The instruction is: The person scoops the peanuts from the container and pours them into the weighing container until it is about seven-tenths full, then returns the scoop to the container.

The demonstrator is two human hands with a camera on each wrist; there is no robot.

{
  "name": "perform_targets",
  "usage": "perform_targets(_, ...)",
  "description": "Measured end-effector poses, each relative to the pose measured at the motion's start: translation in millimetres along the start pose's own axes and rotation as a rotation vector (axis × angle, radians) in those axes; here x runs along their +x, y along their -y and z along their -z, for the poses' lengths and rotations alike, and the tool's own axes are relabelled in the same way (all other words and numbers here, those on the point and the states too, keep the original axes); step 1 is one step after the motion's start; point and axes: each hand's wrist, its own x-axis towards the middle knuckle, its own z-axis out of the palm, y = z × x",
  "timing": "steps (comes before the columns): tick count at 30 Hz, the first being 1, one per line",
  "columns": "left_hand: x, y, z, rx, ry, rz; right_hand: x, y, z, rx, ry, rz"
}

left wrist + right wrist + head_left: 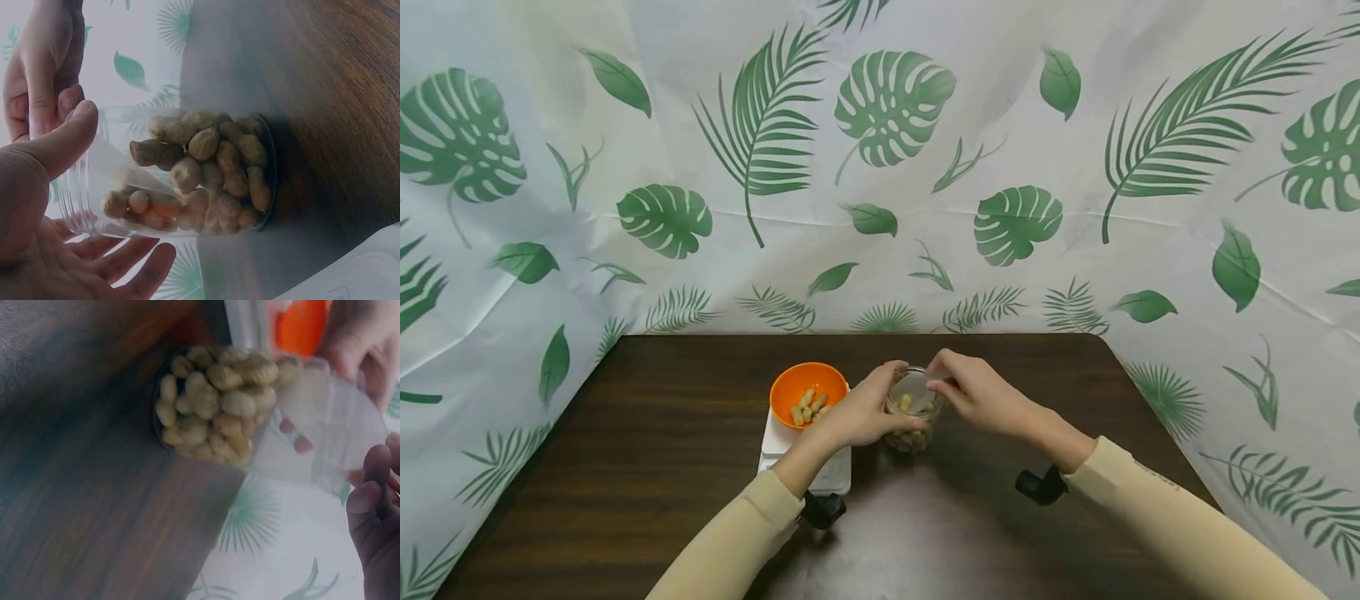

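A clear jar point(910, 443) of unshelled peanuts point(231, 169) stands upright on the dark table, its mouth uncovered. My left hand point(867, 408) grips it near the rim, thumb on one side and fingers round the other. Over the mouth, my right hand point(981, 398) pinches the edge of a thin, translucent whitish plastic piece point(337, 425) between thumb and fingers. That piece reaches down inside the jar towards the peanuts; its full shape cannot be made out through the wall. Left of the jar, an orange bowl point(785, 387) with several peanuts point(809, 407) sits on a white scale point(832, 477).
My left forearm passes over part of the scale and close to the bowl. The brown wooden table point(647, 417) ends at a back edge against a white sheet point(925, 275) printed with green leaves. Black wrist mounts point(1040, 486) hang below both sleeves.
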Motion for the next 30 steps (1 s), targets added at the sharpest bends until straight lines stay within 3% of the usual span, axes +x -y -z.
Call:
perform_targets(7, -1.9, -0.2, 0.7, 0.008, -0.004, 0.024, -8.2, -6.9, 5.7, 0.102, -0.048, -0.043)
perform_targets(16, -0.4, 0.0, -1.1, 0.008, 0.011, 0.034, -17.8, -13.9, 0.1, 0.138, -0.083, -0.103)
perform_targets(25, 0.0, -0.6, -1.5, 0.007, 0.004, 0.031, -18.8, 22.0, 13.8, 0.181, -0.123, -0.142)
perform_targets(30, -0.2, -0.8, -1.0, 0.012, 0.006, 0.031, -19.6, 24.5, 15.9, 0.186, -0.122, -0.139)
